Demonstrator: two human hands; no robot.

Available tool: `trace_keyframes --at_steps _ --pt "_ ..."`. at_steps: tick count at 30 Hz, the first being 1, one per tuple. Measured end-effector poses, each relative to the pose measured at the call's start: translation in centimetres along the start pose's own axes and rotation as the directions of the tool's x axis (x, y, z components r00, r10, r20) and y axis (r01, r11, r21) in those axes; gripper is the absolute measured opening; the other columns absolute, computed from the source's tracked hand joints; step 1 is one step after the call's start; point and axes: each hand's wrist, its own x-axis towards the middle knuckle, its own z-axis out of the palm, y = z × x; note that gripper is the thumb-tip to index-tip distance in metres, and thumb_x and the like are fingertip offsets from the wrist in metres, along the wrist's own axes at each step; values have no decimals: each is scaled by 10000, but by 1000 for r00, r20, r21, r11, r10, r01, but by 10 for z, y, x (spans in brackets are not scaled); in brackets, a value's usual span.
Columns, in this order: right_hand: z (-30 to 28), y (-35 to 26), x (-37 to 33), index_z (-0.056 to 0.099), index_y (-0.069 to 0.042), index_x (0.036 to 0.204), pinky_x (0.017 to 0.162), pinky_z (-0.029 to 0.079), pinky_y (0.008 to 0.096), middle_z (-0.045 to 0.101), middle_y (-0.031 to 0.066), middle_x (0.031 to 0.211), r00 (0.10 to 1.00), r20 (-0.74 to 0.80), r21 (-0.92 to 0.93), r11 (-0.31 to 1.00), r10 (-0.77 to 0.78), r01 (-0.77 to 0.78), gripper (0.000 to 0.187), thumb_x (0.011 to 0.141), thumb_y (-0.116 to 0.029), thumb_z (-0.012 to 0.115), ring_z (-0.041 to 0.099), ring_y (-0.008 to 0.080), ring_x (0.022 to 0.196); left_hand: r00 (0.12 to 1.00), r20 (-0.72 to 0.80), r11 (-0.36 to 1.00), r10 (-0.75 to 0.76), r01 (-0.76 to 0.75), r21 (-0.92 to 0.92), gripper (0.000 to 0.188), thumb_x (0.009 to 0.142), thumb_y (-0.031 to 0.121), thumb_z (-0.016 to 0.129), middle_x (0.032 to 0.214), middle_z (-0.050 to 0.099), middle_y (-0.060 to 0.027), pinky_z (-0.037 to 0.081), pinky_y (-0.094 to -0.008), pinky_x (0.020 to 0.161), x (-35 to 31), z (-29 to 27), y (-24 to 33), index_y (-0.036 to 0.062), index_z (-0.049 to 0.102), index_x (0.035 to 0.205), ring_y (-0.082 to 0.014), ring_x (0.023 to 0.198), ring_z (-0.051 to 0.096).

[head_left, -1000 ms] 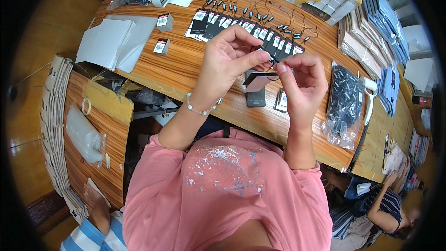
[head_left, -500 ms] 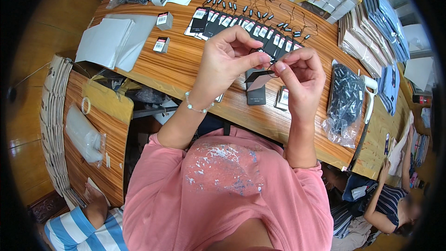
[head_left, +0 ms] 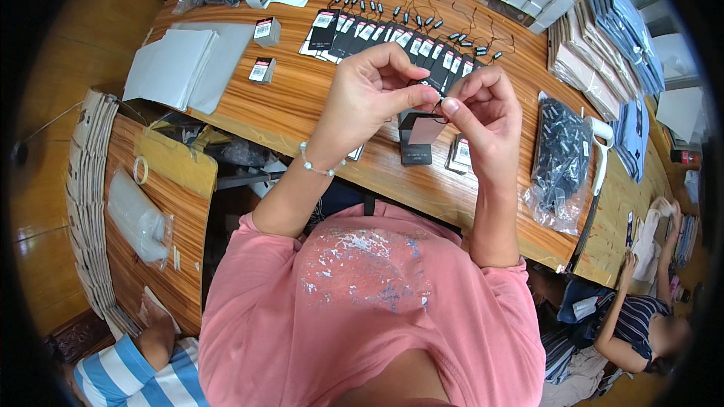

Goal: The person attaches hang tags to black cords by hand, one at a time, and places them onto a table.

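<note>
My left hand (head_left: 367,92) and my right hand (head_left: 490,122) meet over the table's near side, thumbs and forefingers pinching a thin black hang-tag cord (head_left: 437,108). Below the fingertips hangs a tag with a pinkish face (head_left: 427,131), partly hidden by my right thumb. Directly beneath it lies a stack of black tags (head_left: 415,155), with a small stack of labelled cards (head_left: 459,157) to its right. Beyond my hands, a fanned row of black hang tags (head_left: 362,36) with white stickers spreads out, their corded seal ends (head_left: 407,19) pointing away.
Two small label stacks (head_left: 265,32) and white sheets (head_left: 167,66) lie to the left. On the right are a plastic bag of black cord seals (head_left: 561,154), a white-handled tool (head_left: 601,152) and folded garments (head_left: 592,60). Co-workers sit at lower left (head_left: 139,365) and lower right (head_left: 641,328).
My right hand has shifted slightly left, bringing its fingertips closer to the left hand's. The hanging tag has turned a little; both hands keep their pinch on the cord.
</note>
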Motion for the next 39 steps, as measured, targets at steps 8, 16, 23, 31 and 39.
trace_keyframes --at_steps 8,16,23,31,39 --pt "-18 -18 0 524 26 899 713 457 253 584 85 810 991 123 35 997 57 -62 143 770 33 584 575 154 769 990 83 976 -114 127 -179 105 758 -10 622 730 610 -90 518 -231 584 0 0 1 -13 541 823 -146 645 619" --pt "-8 -17 -11 566 38 845 671 449 218 579 80 826 997 53 -122 991 -48 55 123 740 30 629 560 121 760 986 119 963 -118 143 -230 110 757 -11 625 728 612 -100 524 -235 583 -3 6 0 -10 535 820 -153 648 625" --pt "-2 -21 -19 552 37 798 636 444 219 581 105 803 989 80 -114 985 -123 132 93 736 54 619 552 125 730 972 193 942 -136 187 -278 110 754 -14 629 726 620 -108 529 -230 587 -5 8 1 -7 527 795 -155 652 630" --pt "3 -18 -23 550 40 785 628 440 218 585 112 785 984 39 -197 964 -174 178 86 734 79 608 551 131 721 978 165 969 -131 161 -186 155 723 -39 644 779 605 -112 534 -232 566 -8 10 4 -10 521 812 -145 636 617" --pt "-5 -22 -20 591 59 834 666 476 236 597 118 817 993 24 -70 991 -112 113 93 744 80 597 573 146 741 974 136 926 -183 217 -308 139 746 -18 630 809 608 -89 525 -229 574 -7 12 0 18 526 831 -143 628 619"
